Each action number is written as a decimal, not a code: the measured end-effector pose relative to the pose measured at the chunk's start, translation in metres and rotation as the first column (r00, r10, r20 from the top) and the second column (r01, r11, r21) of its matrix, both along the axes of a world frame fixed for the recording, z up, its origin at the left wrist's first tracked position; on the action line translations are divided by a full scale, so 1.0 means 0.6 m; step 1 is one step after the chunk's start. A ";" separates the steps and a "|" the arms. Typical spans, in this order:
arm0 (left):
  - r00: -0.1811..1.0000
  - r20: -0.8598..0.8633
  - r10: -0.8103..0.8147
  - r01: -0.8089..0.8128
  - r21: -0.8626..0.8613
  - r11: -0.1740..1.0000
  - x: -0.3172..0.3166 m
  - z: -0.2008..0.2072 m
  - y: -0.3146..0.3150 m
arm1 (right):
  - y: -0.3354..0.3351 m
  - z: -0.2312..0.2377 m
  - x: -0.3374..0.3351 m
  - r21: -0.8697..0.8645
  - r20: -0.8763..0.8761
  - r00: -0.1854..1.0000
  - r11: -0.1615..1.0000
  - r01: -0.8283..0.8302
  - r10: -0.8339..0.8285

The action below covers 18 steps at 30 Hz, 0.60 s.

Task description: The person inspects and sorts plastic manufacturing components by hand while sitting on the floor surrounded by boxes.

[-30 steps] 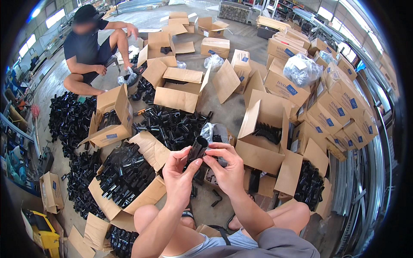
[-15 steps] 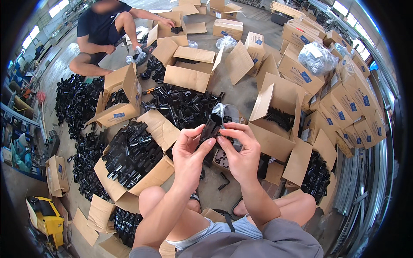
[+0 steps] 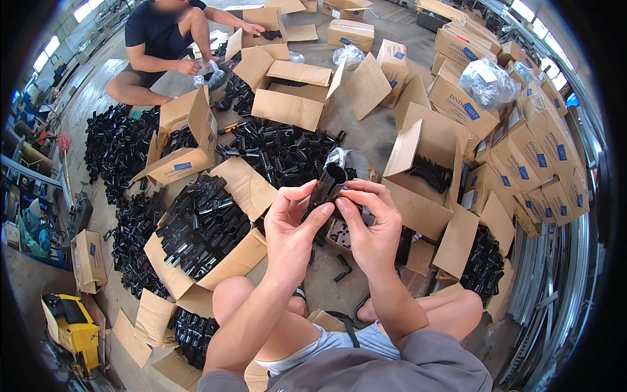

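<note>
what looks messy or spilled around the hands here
Both hands, left hand and right hand, hold one black tube fitting. Beyond it, loose black fittings lie heaped on the bare floor between open cardboard boxes, not inside them.

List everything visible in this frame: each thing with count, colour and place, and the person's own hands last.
black tube fitting: one, black, held up between both hands at centre
loose fittings: many, black, heaped on the floor ahead
open box of fittings: one, brown cardboard, left of the hands
open box: one, brown, right of the hands
sealed cartons: many, brown, stacked at right
bagged bundle: one, clear plastic, on the cartons
co-worker: one, dark shirt, squatting top left
yellow machine: one, lower left
left hand: gripping the fitting
right hand: gripping the fitting
</note>
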<state>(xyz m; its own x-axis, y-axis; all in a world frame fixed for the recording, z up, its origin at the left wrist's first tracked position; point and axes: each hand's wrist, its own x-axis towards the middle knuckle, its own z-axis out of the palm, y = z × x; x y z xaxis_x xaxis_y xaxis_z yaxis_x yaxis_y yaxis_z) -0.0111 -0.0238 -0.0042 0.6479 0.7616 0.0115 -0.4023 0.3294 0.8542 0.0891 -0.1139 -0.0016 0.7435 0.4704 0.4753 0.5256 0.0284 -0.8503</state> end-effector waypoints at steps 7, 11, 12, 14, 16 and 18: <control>1.000 -0.005 0.012 -0.012 0.017 1.000 -0.002 -0.002 0.001 | 0.004 -0.005 0.002 -0.003 0.020 1.000 1.000 -0.008 0.008; 1.000 -0.020 0.009 -0.008 0.024 1.000 0.001 -0.009 0.000 | 0.000 -0.005 0.002 0.031 -0.090 0.995 0.999 -0.027 0.029; 1.000 -0.026 0.006 -0.006 0.021 1.000 0.001 -0.006 0.000 | -0.001 -0.005 0.002 0.027 -0.082 0.996 0.999 -0.027 0.029; 1.000 -0.028 0.006 -0.005 0.022 1.000 0.001 -0.005 -0.001 | -0.002 -0.005 0.002 0.018 -0.065 0.997 0.999 -0.027 0.028; 1.000 -0.019 0.008 -0.008 0.026 1.000 0.002 -0.006 -0.002 | -0.004 -0.002 0.002 0.004 -0.045 0.999 1.000 -0.017 0.017; 1.000 -0.020 0.012 -0.011 0.042 0.999 0.002 -0.007 -0.002 | -0.004 -0.002 0.001 0.000 -0.037 0.999 1.000 -0.010 0.010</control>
<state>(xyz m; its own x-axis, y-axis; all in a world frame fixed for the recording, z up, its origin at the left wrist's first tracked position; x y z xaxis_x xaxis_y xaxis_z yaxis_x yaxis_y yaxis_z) -0.0101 -0.0249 -0.0084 0.6394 0.7683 0.0301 -0.3883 0.2889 0.8751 0.0899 -0.1161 -0.0027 0.7557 0.4780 0.4476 0.4936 0.0335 -0.8690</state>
